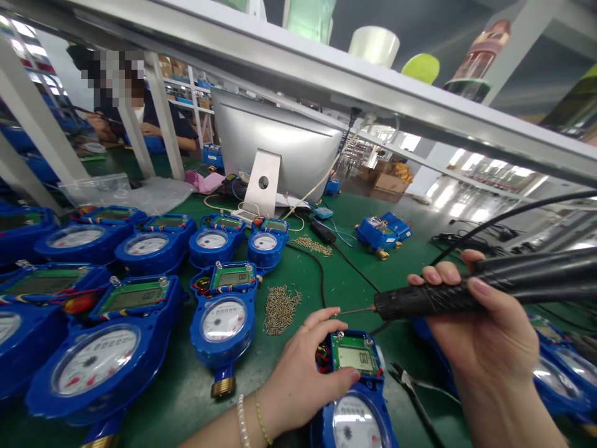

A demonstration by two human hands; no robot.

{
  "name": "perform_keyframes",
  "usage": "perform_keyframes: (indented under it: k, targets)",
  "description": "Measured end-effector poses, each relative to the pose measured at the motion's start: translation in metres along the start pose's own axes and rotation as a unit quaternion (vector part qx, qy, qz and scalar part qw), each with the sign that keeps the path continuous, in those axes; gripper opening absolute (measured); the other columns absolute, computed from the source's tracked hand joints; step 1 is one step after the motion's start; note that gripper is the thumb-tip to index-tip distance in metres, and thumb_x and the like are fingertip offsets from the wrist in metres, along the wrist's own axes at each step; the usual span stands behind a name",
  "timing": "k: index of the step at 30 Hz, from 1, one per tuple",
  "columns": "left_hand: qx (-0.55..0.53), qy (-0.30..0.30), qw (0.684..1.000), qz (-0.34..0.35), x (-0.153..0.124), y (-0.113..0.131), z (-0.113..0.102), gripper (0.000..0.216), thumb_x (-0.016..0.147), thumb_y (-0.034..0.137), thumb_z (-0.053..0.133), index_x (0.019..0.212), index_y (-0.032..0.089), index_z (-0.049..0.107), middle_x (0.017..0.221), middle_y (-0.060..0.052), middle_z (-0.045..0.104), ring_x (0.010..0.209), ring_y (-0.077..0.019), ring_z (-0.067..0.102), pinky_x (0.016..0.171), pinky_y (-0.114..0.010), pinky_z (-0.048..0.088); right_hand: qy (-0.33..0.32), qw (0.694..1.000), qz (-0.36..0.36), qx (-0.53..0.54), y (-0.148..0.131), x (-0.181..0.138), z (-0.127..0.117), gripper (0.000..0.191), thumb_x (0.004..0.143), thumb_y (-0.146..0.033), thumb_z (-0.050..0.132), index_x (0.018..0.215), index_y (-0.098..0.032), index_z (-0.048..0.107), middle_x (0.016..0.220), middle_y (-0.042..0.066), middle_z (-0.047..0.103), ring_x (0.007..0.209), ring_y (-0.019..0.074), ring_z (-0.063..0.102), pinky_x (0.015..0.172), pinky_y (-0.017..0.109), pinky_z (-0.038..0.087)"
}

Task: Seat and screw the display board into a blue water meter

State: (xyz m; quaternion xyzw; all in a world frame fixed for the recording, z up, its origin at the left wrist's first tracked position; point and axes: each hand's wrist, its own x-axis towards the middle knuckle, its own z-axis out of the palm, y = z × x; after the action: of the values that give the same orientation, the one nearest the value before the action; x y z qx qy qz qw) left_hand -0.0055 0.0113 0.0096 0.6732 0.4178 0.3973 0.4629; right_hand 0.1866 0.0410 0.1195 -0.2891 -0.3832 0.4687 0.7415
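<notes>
My right hand (494,336) is wrapped around a black electric screwdriver (429,297), held nearly level with its thin bit (354,310) pointing left. My left hand (305,364) holds a blue water meter (357,420) at its upper housing, thumb across the front. Its index and middle fingertips are by the bit's tip; whether a screw is there is too small to tell. The meter's display (357,358) and green circuit board are exposed above the round dial. Left of my hand lies a pile of small brass-coloured screws (281,309).
Several blue meters (222,323) stand in rows on the green table at left, and more lie under my right forearm. Pliers (415,392) lie beside the held meter. A second screw pile (311,244), cables and a monitor (275,137) are behind. A shelf (326,74) crosses overhead. Another person (140,118) sits far left.
</notes>
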Motion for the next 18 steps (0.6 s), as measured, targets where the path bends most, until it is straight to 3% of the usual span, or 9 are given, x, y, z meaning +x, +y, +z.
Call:
perform_keyframes:
  k: [4, 18]
  targets:
    - [-0.009, 0.004, 1.000, -0.008, 0.0004, -0.0005, -0.0001, 0.052, 0.068, 0.023, 0.076, 0.117, 0.026, 0.059, 0.135, -0.004, 0.049, 0.124, -0.0227, 0.047, 0.109, -0.039, 0.035, -0.001, 1.000, 0.004, -0.002, -0.0010, -0.0014, 0.0031, 0.033, 0.066, -0.019, 0.069, 0.098, -0.025, 0.062, 0.071, -0.003, 0.045, 0.072, 0.0111, 0.047, 0.077, 0.033, 0.049]
    - [-0.016, 0.010, 1.000, 0.017, 0.0022, -0.0043, 0.0023, 0.051, 0.069, 0.025, 0.076, 0.117, 0.027, 0.058, 0.133, -0.002, 0.048, 0.122, -0.0200, 0.048, 0.108, -0.035, 0.036, -0.023, 0.999, 0.005, -0.043, -0.0039, 0.0010, 0.0046, 0.035, 0.065, -0.020, 0.070, 0.098, -0.027, 0.062, 0.070, -0.003, 0.046, 0.071, 0.0115, 0.047, 0.074, 0.031, 0.050]
